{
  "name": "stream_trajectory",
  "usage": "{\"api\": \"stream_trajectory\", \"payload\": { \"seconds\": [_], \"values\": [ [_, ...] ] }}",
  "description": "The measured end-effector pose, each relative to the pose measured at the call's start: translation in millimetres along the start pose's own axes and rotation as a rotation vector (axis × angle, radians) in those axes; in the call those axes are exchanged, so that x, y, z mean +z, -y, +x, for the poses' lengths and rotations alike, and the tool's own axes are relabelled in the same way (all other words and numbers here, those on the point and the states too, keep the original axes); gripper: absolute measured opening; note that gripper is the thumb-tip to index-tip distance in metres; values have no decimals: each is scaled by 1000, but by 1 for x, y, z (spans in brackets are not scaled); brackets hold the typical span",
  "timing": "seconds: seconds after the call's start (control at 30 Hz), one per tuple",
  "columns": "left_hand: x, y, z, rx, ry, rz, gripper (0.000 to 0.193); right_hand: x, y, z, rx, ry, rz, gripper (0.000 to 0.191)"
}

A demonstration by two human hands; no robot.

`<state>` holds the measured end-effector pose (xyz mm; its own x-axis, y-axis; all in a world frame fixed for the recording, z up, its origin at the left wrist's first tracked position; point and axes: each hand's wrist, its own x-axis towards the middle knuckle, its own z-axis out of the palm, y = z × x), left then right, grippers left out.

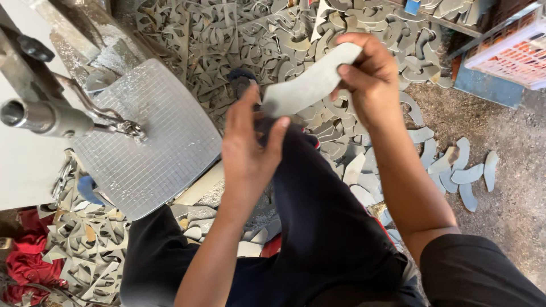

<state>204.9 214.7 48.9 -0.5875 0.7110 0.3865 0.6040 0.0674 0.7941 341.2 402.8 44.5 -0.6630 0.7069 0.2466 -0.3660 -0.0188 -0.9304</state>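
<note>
1. Floor [512,187]: bare grit at the right side; the far side and the near-left corner are buried under a heap of grey offcuts [239,34], curved and hooked in outline, lying every way up.
2. Worktop [153,142]: a square metal plate scored with a fine grid, dusted with pale filings, tilted corner-on to the onlooker. It stands left of both hands and apart from them. A metal arm with a round tube end [34,113] reaches in over its left edge.
3. Person's dark trousers [324,227]: they fill the near middle, under the forearms.
4. Orange slatted crate [512,51]: a box-shaped container at the far-right corner of the floor, set on a blue base; nothing on it can be read.
5. Red cloth [28,261]: crumpled at the near-left edge of the floor.
6. Curved grey strip [310,85]: held in the air between the hands, above the offcuts and to the right of the worktop's far corner. Its long axis runs from lower left to upper right, bowed in a shallow S.
7. Right hand [369,74]: closed round the strip's upper right end, thumb across the face, fingers curled behind.
8. Left hand [250,148]: partly open, fingertips and thumb touching the strip's lower left end; whether it grips or merely steadies cannot be told. This hand lies nearer the worktop.
</note>
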Motion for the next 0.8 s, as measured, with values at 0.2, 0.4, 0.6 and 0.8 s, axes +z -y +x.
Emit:
{"api": "stream_trajectory", "payload": {
  "seconds": [0.2, 0.4, 0.6, 0.8],
  "values": [
    [-68, 36, -27, -78, 95, -56, 18, -1, -49, -14, 138, 171, -43, 45],
    [-119, 82, -48, -306, -145, -92, 19, -35, -128, -34, 872, -72, -1301, 52],
    [-141, 108, -62, -253, -128, -47, 22, 105, -155, -115, 1045, 346, -1245, 48],
    [-163, 115, -72, -179, -174, -80, 19, 221, -149, -108, 859, 504, -1053, 45]
  ]
}}
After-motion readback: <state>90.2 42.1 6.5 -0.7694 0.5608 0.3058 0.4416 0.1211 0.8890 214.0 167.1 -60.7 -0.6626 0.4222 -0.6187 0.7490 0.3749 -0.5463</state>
